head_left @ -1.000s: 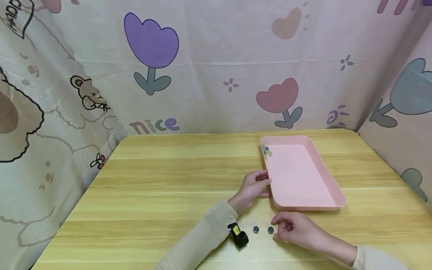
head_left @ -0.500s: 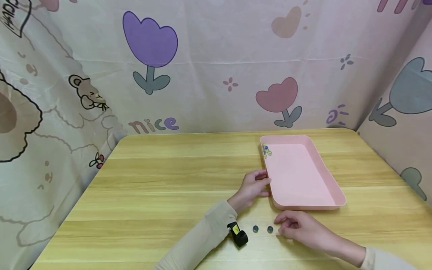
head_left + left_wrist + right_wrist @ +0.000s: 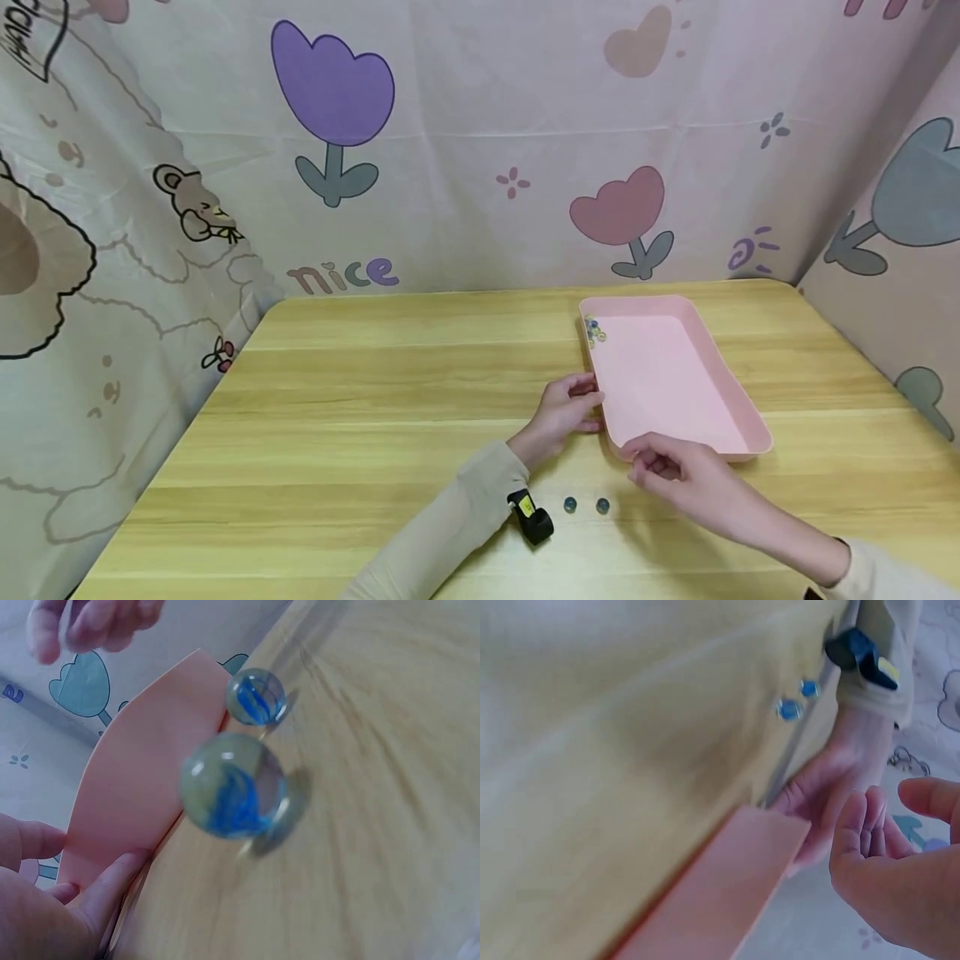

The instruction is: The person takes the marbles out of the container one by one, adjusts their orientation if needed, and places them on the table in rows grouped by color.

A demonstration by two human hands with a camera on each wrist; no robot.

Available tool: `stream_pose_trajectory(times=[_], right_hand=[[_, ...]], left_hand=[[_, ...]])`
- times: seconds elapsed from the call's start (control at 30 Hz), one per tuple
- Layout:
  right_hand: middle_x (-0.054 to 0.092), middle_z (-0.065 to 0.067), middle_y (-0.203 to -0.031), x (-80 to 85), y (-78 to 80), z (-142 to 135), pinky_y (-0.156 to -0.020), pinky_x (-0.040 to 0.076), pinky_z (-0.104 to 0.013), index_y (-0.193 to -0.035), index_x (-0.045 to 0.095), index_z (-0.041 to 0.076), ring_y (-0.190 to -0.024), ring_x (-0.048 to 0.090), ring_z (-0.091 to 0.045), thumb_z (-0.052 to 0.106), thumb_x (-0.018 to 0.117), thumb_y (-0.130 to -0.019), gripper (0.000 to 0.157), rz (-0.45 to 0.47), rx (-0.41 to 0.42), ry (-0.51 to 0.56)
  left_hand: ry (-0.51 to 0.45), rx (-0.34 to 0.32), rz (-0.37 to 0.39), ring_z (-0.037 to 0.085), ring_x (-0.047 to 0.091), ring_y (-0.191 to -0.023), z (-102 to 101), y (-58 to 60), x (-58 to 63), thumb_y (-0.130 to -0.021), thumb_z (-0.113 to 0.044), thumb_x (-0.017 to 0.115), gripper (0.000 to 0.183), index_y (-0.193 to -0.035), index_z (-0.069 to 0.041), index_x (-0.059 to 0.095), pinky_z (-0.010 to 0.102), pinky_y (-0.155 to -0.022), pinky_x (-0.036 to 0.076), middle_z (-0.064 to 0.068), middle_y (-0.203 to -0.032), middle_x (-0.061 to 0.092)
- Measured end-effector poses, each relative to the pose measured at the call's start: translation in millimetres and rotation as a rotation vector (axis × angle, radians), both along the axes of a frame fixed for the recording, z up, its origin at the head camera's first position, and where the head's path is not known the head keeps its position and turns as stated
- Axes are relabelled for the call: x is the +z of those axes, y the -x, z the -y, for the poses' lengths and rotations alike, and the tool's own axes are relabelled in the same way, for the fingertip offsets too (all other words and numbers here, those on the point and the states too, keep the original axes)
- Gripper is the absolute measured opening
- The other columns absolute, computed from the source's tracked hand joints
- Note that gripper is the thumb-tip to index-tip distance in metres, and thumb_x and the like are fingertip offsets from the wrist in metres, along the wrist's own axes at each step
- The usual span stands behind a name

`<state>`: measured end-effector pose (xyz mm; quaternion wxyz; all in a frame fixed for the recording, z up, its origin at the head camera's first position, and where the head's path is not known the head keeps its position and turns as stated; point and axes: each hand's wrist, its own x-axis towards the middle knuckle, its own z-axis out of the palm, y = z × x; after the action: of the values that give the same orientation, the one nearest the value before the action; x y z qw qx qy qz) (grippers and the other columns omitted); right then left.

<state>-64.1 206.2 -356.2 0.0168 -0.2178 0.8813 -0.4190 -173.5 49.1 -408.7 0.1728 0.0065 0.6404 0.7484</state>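
A pink tray (image 3: 667, 367) lies on the right half of the table, with several small marbles (image 3: 596, 332) in its far left corner. My left hand (image 3: 558, 412) holds its left side near the front corner, thumb and fingers at the wall. Two clear marbles with blue swirls, the left marble (image 3: 570, 505) and the right marble (image 3: 603, 506), sit apart on the wood in front of the tray. My right hand (image 3: 693, 483) hovers at the tray's front edge, fingers loosely bent. The right wrist view shows a gap between its thumb and fingers (image 3: 859, 832), with nothing held.
A black wrist camera with a yellow label (image 3: 531, 518) is strapped on the left sleeve, beside the two loose marbles. The wooden table (image 3: 375, 400) extends widely to the left. Patterned cloth (image 3: 465, 150) hangs behind and at both sides.
My right hand has drawn away from the right marble, then risen and moved to the right, up to the tray's front edge. My left hand, the tray and both loose marbles stay put.
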Motion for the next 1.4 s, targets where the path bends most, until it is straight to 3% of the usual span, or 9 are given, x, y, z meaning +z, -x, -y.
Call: stream_pose_trajectory(times=[0.43, 0.73, 1.13, 1.4], right_hand=[[0.064, -0.002, -0.089, 35.7, 43.8, -12.3, -0.070, 0.052, -0.021, -0.113, 0.065, 0.000, -0.082, 0.058, -0.013, 0.012, 0.064, -0.092, 0.024, 0.131, -0.092, -0.028], [0.064, -0.008, -0.093, 51.6, 79.8, -23.3, -0.074, 0.053, -0.024, -0.118, 0.062, -0.002, -0.084, 0.061, -0.018, 0.014, 0.062, -0.095, 0.029, 0.137, -0.057, 0.011], [0.067, -0.007, -0.087, 52.5, 121.5, -32.8, -0.076, 0.056, -0.024, -0.121, 0.058, -0.009, -0.080, 0.063, -0.014, 0.006, 0.061, -0.094, 0.031, 0.099, -0.023, 0.119], [0.068, -0.011, -0.103, 52.0, 141.8, -31.0, -0.085, 0.054, -0.032, -0.126, 0.060, 0.000, -0.091, 0.063, -0.023, 0.023, 0.062, -0.096, 0.038, 0.131, -0.082, 0.024]], left_hand=[[0.026, -0.013, -0.004, 0.023, 0.064, -0.081, -2.0, 1.2, -0.6, -0.091, 0.001, 0.062, 0.039, -0.130, 0.004, 0.054, 0.034, -0.067, 0.062, 0.008, -0.107, 0.058], [0.055, -0.001, 0.001, 0.023, 0.064, -0.083, -2.5, 0.1, -0.7, -0.091, 0.000, 0.062, 0.039, -0.130, 0.003, 0.055, 0.033, -0.067, 0.062, 0.008, -0.107, 0.058], [0.065, 0.003, 0.009, 0.023, 0.064, -0.084, -2.8, -0.9, 0.8, -0.091, -0.001, 0.063, 0.039, -0.130, 0.002, 0.055, 0.033, -0.067, 0.061, 0.008, -0.107, 0.057], [0.059, 0.010, 0.002, 0.023, 0.064, -0.083, -1.2, -1.7, 1.9, -0.091, 0.000, 0.063, 0.039, -0.130, 0.002, 0.056, 0.033, -0.066, 0.061, 0.008, -0.107, 0.058]])
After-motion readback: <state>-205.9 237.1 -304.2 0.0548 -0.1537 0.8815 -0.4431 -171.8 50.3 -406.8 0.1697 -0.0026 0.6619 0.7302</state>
